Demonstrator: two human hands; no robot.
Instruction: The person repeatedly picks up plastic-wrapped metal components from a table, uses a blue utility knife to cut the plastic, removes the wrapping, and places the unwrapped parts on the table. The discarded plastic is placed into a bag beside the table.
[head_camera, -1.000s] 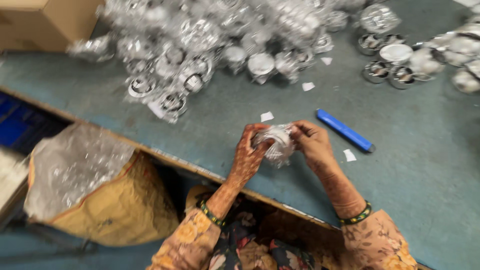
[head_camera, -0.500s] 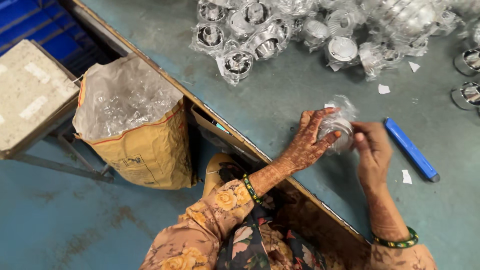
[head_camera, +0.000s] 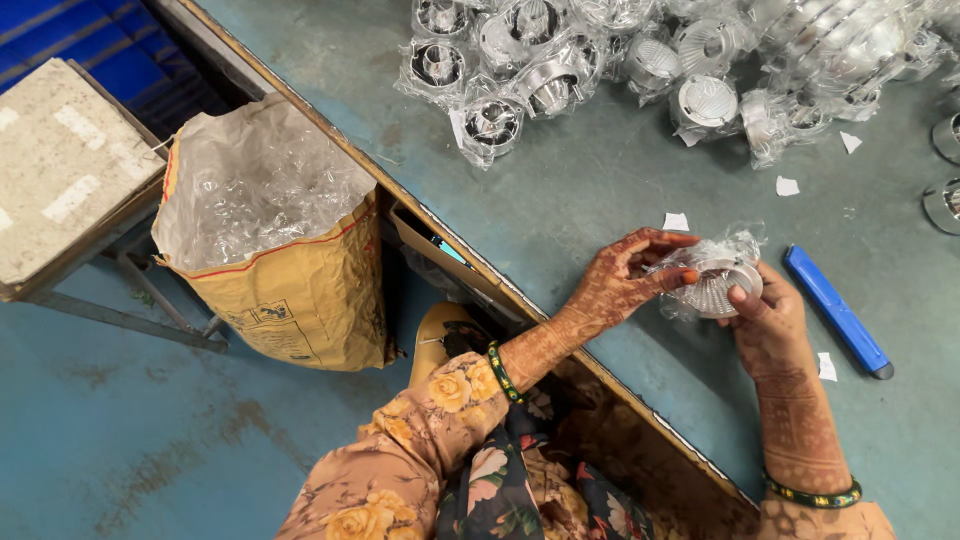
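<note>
My left hand (head_camera: 618, 283) and my right hand (head_camera: 768, 322) both hold a round silver reflector cup in a clear plastic wrapper (head_camera: 712, 280) just above the teal table (head_camera: 600, 190). The left fingers pinch the wrapper's left side. The right thumb rests on the cup's rim. A blue pen-like tool (head_camera: 836, 323) lies on the table right of my right hand.
A pile of wrapped silver reflector cups (head_camera: 620, 60) covers the far side of the table. Small white paper scraps (head_camera: 788, 186) lie about. Left of the table's edge stands a yellow sack full of clear plastic wrappers (head_camera: 262, 222), beside a grey-topped stool (head_camera: 60, 170).
The view has swung left and down, bringing the sack and floor into sight. Both hands stay on the wrapped cup, the left fingers shifting on the wrapper.
</note>
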